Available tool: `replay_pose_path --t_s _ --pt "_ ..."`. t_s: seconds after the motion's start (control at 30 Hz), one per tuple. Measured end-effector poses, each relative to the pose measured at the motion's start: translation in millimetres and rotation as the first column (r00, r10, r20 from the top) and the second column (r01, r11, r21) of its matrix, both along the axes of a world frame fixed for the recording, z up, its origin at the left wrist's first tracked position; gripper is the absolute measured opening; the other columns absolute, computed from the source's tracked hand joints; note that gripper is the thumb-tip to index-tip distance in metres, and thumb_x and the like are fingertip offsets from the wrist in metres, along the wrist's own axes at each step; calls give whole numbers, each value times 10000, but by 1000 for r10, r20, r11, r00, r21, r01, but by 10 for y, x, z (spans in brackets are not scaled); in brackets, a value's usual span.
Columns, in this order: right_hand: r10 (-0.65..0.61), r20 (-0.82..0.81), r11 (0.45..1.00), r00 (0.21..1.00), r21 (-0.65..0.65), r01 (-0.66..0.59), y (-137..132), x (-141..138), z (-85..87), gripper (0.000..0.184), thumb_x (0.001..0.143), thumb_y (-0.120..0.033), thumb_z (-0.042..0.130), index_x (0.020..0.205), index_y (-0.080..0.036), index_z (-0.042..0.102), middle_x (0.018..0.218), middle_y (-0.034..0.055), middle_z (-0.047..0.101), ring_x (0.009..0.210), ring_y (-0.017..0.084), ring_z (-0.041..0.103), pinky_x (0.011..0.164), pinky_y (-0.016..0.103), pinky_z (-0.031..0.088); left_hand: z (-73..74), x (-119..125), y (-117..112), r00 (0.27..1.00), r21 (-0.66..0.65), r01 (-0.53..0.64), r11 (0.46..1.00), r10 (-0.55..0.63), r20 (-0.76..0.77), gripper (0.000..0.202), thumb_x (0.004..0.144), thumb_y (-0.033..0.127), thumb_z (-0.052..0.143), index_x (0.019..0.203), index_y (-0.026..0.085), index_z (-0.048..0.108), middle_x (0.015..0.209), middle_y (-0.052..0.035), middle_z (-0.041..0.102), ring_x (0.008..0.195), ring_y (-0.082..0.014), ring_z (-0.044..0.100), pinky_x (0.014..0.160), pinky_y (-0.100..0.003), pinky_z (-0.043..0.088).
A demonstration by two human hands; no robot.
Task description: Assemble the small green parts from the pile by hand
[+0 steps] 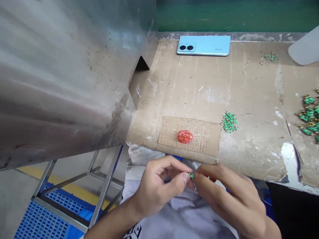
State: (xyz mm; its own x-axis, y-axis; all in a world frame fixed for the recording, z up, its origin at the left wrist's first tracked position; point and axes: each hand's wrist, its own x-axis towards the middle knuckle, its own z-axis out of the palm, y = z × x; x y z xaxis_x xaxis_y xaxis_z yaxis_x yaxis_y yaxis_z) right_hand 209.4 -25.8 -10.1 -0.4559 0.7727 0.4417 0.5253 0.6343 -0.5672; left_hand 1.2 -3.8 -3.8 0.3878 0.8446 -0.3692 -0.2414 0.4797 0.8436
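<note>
Just past the table's near edge, above my lap, both hands meet at the fingertips. My left hand [160,182] pinches a small green piece [191,175] between thumb and forefinger. The fingers of my right hand [226,196] are closed against the piece's right side; whatever they pinch is hidden behind them. In front of my hands lies a cardboard sheet [169,132], speckled with tiny bits. A shiny red oval blob [185,136] sits on that sheet. To its right, a small heap of green pieces with dark and pale ends [229,122] rests on the table.
A large metal housing [74,73] fills the left side. At the back lies a light blue phone [204,45]. Larger green and gold pieces [310,114] are heaped at right, a few small ones [271,57] behind. A white object [305,48] stands far right; a metal-framed stool [107,182] stands lower left.
</note>
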Motion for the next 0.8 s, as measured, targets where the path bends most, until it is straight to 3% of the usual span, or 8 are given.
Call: replay_pose_path --t_s 0.1,0.2,0.3,0.5,0.67,0.8 --pt "51 49 997 998 53 -53 -1 -3 43 221 1030 -19 483 1097 -93 680 1001 105 697 778 160 607 622 298 512 -14 17 8 997 -132 -5 991 15 76 109 956 256 767 908 168 807 671 -13 775 574 -78 641 558 -142 493" --pt "61 46 997 997 46 -63 -9 2 30 240 1044 -33 460 1118 -85 682 1012 116 716 791 172 613 637 309 520 -31 36 -3 996 -179 -8 984 23 83 204 984 326 736 903 154 811 650 -25 760 526 -69 577 508 -145 427" --pt "40 10 999 999 6 -40 -18 23 -27 231 1021 -15 506 1152 -77 686 1036 117 719 823 177 633 662 310 532 -26 43 -8 998 -153 -12 988 21 53 308 1029 393 664 925 145 813 657 -44 761 501 -69 542 484 -153 398" --pt "30 -15 1000 999 -4 -30 -34 33 -76 258 985 4 533 1166 -82 696 1024 111 738 792 181 656 630 318 541 -1 55 -11 999 -106 18 994 -22 -36 226 984 372 755 947 152 789 686 -33 765 521 -71 578 487 -144 435" --pt "29 -50 1000 998 7 -29 -69 45 -147 288 977 10 544 1191 -96 706 1060 119 744 802 186 670 653 318 558 12 87 -25 1000 -92 -15 996 14 -16 417 1057 510 616 945 139 771 628 -48 746 489 -82 588 440 -141 403" --pt "7 -81 1000 997 5 -6 -72 31 -203 260 980 1 572 1175 -98 711 1040 117 748 820 188 686 672 315 575 23 85 -24 998 -98 2 995 -8 -57 373 973 501 749 877 140 736 636 -40 741 482 -77 572 439 -142 410"
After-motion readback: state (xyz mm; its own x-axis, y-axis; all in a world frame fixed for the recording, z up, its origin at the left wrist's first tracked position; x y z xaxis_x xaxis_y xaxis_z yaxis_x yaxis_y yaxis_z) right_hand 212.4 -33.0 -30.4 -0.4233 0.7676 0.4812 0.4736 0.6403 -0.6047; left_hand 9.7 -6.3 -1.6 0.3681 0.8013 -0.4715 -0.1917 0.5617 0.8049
